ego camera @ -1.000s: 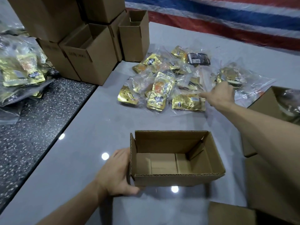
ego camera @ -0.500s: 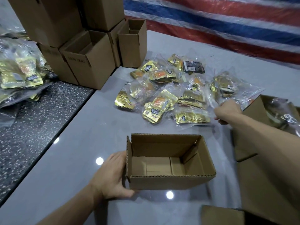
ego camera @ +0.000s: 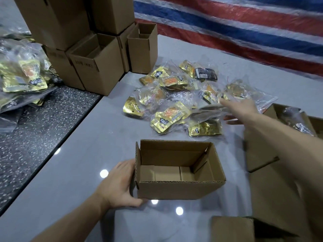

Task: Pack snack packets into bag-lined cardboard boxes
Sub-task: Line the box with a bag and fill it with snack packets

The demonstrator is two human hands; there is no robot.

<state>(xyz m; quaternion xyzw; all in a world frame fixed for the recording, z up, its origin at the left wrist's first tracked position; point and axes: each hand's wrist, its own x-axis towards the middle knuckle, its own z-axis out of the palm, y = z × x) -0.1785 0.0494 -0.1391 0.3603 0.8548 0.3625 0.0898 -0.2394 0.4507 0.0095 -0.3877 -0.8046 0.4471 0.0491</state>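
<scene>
A small open cardboard box [ego camera: 180, 189] stands on the grey table, with no bag or packet inside it. My left hand [ego camera: 118, 186] grips its left end, thumb along the front lower corner. Beyond the box lies a pile of gold snack packets [ego camera: 167, 116], many sealed in clear plastic bags. At the pile's right side, my right hand [ego camera: 239, 110] has its fingers over and its thumb under a blurred clear bag of packets [ego camera: 208, 110], pinching its edge.
Stacked cardboard boxes [ego camera: 97, 67] stand at the back left, some of them open. More bagged packets [ego camera: 22, 77] lie on the dark speckled counter at the left. A bag-lined box [ego camera: 295, 119] and further boxes [ego camera: 272, 198] crowd the right side. A striped tarp [ego camera: 244, 28] hangs behind.
My right hand pulled back from the pile's middle to its right side, then opened and took the edge of a clear bag. The left hand stayed on the box.
</scene>
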